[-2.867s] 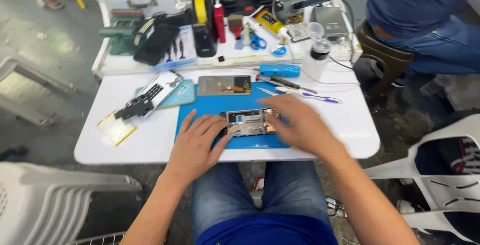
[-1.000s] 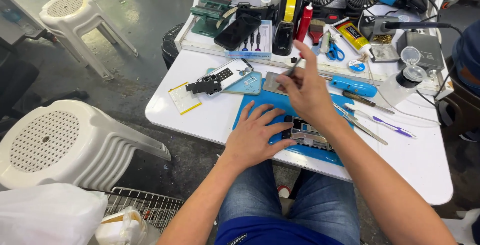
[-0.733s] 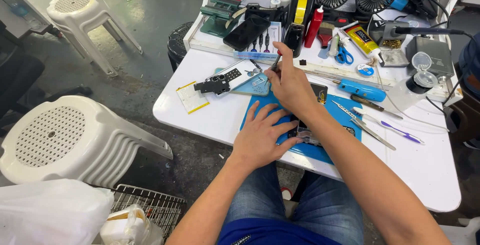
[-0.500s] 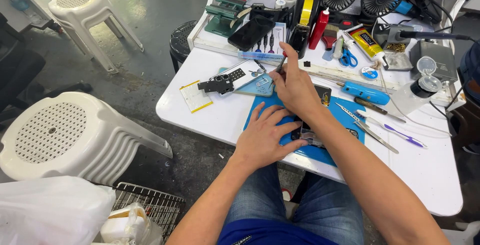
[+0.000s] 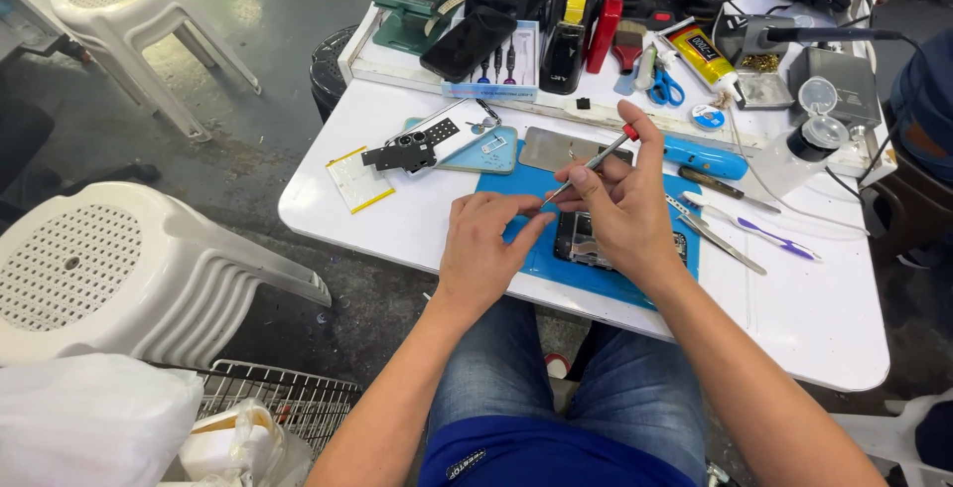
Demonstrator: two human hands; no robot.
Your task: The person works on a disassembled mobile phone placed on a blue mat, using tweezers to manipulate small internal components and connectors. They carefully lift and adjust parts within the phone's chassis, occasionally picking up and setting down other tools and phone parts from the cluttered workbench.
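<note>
My right hand (image 5: 620, 209) holds a thin screwdriver (image 5: 592, 163) with a red cap, its tip pointing down-left toward my left fingertips. My left hand (image 5: 483, 249) rests on the blue work mat (image 5: 615, 283), fingers close to the screwdriver tip; whether it pinches something small I cannot tell. An opened phone body (image 5: 586, 246) lies on the mat, mostly hidden under my right hand. A grey metal plate (image 5: 559, 148) lies at the mat's far edge.
On the white table (image 5: 814, 308) lie a phone back cover (image 5: 429, 139), a yellow-edged card (image 5: 358, 178), a blue tool (image 5: 703, 158), tweezers (image 5: 723, 242) and a purple pen (image 5: 764, 234). A tray behind holds tape, scissors, glue. White plastic stools (image 5: 109, 269) stand left.
My right hand reached to the back of the table, took up the screwdriver and came back over the mat. The view shifted left then settled; my left hand stayed on the mat.
</note>
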